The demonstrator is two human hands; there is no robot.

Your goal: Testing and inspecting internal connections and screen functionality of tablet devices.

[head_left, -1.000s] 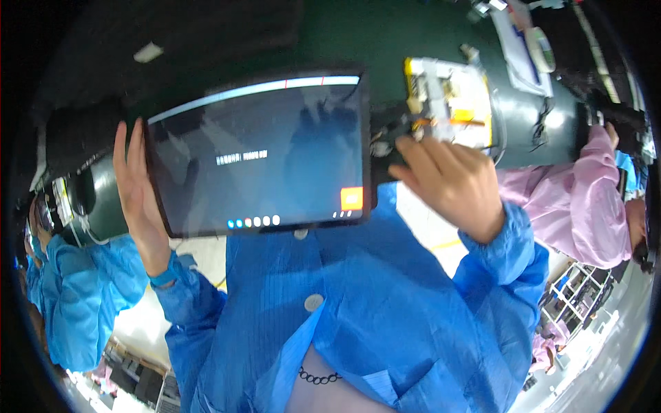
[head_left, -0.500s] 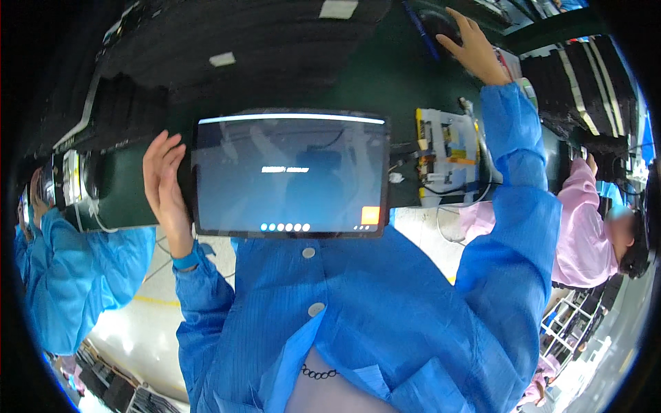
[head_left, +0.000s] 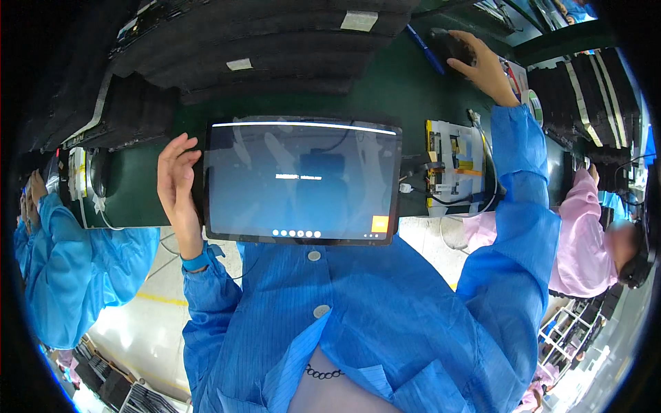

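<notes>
A tablet (head_left: 303,206) with a lit dark-blue screen lies in front of me at the table's near edge. My left hand (head_left: 179,182) is beside its left edge, fingers loosely bent and apart, holding nothing. Far to the right, my right hand (head_left: 490,72) rests at a dark computer mouse (head_left: 447,45), its thumb on one side and its fingers over the other. A blue pen (head_left: 427,49) lies just left of the mouse. Right of the tablet is a circuit assembly (head_left: 454,162) with yellow parts, and a cable connector (head_left: 406,188) sits between them.
Long black foam stacks (head_left: 255,76) fill the far side of the green table (head_left: 406,103). More black stacks (head_left: 585,96) with pale strips stand at the right, near a roll of tape (head_left: 533,107). Co-workers in blue (head_left: 96,255) and pink (head_left: 582,241) sit on either side.
My right hand has lowered, its fingers closing from a spread reach around the mouse. My left hand stays beside the tablet. The whole view has shifted slightly.
</notes>
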